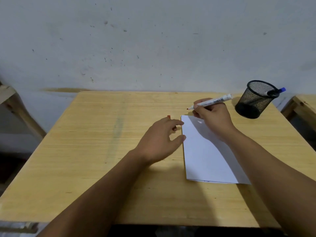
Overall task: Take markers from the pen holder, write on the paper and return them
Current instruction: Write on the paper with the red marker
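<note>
A white sheet of paper (203, 156) lies on the wooden table, right of centre. My right hand (213, 120) grips an uncapped white marker (213, 100) with a red tip, held just above the paper's far edge, tip pointing left. My left hand (160, 139) hovers at the paper's left edge, fingers curled loosely around the red cap (169, 116), whose end shows above the fingers. A black mesh pen holder (254, 100) stands at the far right of the table with a blue-capped marker (277, 91) leaning in it.
The wooden table (102, 151) meets a stained grey wall at the back. Another wooden piece of furniture (302, 106) stands just right of the pen holder, and a wooden frame (10, 100) stands at the far left.
</note>
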